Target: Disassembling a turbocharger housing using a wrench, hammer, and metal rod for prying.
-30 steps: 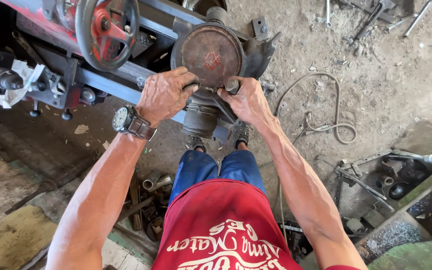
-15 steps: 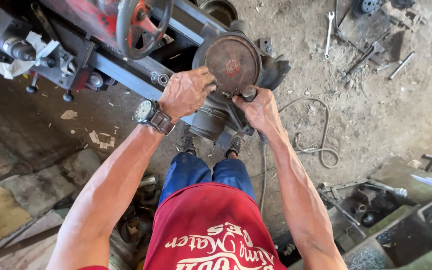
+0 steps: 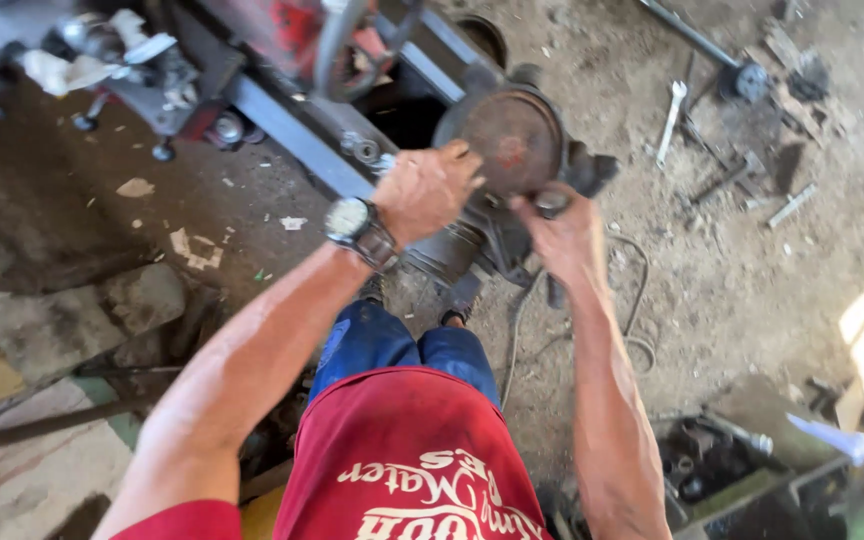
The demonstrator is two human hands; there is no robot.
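- My left hand (image 3: 430,190) is clamped over the left edge of the disc (image 3: 512,140), fingers curled onto its rim.
- My right hand (image 3: 562,235) sits just below the disc, closed round a small dark knob (image 3: 550,203) at its lower right.
- The disc faces up at me, round, rusty brown, flat-faced and dull, set on the dark housing (image 3: 472,245) under it.
- Both hands touch it; the left is nearer its centre.
- The housing's long axis runs down-left from the disc, towards my knees.
- Up-left of the disc, a grey steel rail (image 3: 292,130), smooth and straight.
- Right of the disc, a bright spanner (image 3: 670,122) lies on gritty dirt.
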